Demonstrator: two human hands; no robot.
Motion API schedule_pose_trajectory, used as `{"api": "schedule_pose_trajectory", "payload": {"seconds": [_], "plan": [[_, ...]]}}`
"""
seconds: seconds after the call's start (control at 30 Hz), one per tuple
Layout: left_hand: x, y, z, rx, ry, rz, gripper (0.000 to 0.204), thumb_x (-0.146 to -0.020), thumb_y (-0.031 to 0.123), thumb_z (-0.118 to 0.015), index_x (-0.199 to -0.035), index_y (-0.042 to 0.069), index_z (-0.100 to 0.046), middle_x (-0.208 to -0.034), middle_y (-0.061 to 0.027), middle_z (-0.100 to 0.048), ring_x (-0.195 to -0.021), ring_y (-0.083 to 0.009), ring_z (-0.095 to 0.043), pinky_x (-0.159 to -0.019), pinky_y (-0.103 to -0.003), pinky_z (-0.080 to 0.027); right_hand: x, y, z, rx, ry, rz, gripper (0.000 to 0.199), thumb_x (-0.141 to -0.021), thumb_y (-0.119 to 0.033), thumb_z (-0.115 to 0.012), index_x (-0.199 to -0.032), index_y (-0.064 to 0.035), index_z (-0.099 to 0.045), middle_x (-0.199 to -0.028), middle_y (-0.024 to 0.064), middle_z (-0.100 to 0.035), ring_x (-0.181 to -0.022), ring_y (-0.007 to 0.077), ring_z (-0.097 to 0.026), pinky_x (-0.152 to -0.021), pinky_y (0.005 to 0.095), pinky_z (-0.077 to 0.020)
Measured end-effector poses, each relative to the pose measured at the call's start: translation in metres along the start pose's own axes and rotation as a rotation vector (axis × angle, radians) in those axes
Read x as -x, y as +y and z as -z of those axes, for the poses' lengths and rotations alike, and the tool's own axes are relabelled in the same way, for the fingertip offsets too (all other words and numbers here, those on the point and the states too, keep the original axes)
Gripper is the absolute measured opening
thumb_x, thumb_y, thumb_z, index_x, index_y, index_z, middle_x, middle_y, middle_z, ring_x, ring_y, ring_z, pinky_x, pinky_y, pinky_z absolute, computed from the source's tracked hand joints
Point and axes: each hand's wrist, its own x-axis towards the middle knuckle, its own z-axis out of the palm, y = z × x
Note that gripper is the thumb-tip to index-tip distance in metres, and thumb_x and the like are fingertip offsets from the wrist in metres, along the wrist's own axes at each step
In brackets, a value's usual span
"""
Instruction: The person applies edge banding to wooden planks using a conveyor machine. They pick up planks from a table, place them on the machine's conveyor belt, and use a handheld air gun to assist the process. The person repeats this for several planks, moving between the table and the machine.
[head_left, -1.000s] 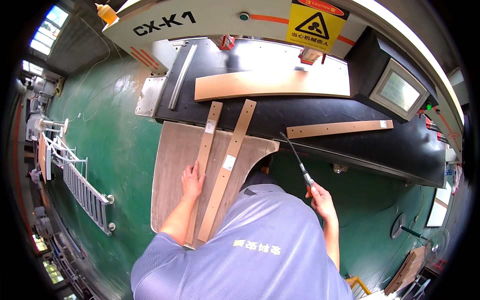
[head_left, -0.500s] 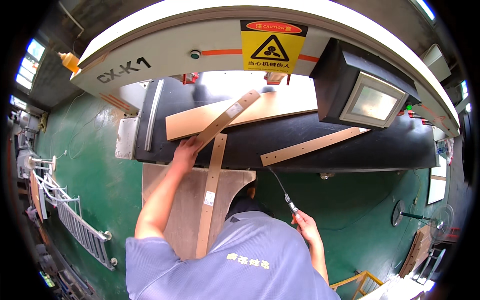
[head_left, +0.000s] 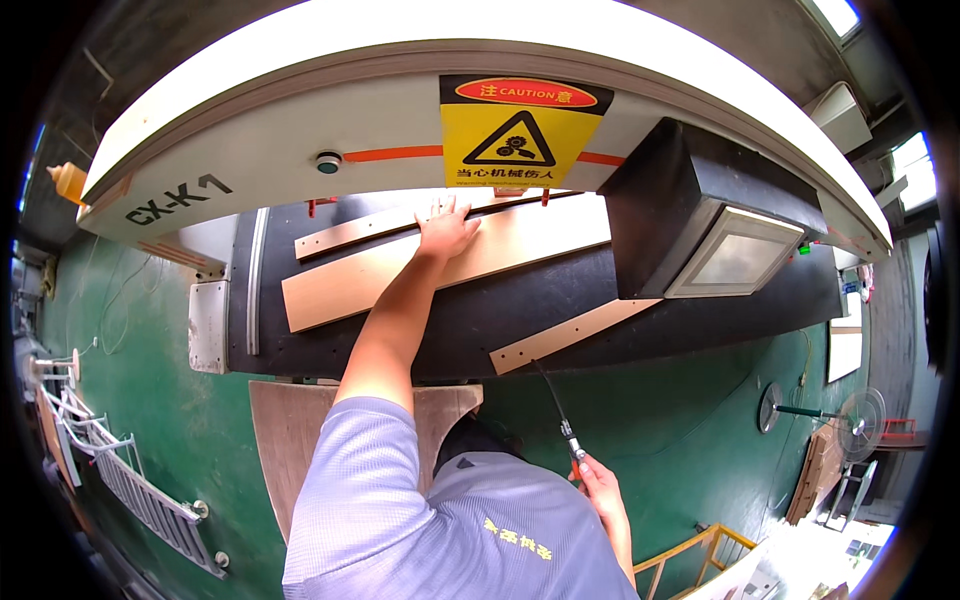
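Observation:
My left hand reaches across the black machine bed, palm down with fingers spread. It lies over the far edge of a wide tan board, its fingertips by a narrow tan strip with small holes that lies just beyond. Whether the fingers press on the strip cannot be made out. Low on the right, my right hand is closed around an air blow gun with a silver body and a thin dark nozzle. The nozzle points up toward the near end of another drilled strip, which lies slanted on the bed.
A grey-white machine beam with a yellow warning sign spans above the bed. A black-housed screen juts out at right. A curved wooden panel stands before the bed; a fan and yellow frame are at right.
My left hand has moved forward and right, from raising a strip to lying over the wide board. A narrow strip now lies beyond that board. The strip across the wooden panel no longer shows.

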Motion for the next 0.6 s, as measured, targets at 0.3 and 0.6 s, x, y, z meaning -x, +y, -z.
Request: {"api": "schedule_pose_trajectory", "payload": {"seconds": [0.3,0.6], "plan": [[0.086,0.024,-0.034,-0.177,0.093,-0.008,0.102,-0.078,0.072,-0.067,-0.158,0.022,-0.029,-0.165,-0.0203,-0.02,-0.153,-0.0429,-0.014,-0.111,-0.077,-0.013,-0.009,-0.005,-0.009,-0.024,0.015,-0.014,0.037,-0.103,-0.038,-0.059,-0.119,-0.0061,-0.065,-0.085,-0.0018,-0.063,-0.05,0.0021,-0.04,-0.046,0.0195,-0.0304],[0.05,-0.016,-0.013,-0.196,0.163,0.012,0.079,-0.086,0.05,-0.072,-0.154,0.032,-0.037,-0.165,-0.0075,-0.027,-0.151,-0.0308,-0.025,-0.114,-0.069,-0.023,-0.01,-0.024,-0.013,0.071,-0.034,-0.047,0.034,-0.103,-0.034,-0.059,-0.121,-0.0067,-0.066,-0.085,-0.0028,-0.063,-0.051,0.0015,-0.038,-0.047,0.0203,-0.0309]]}}
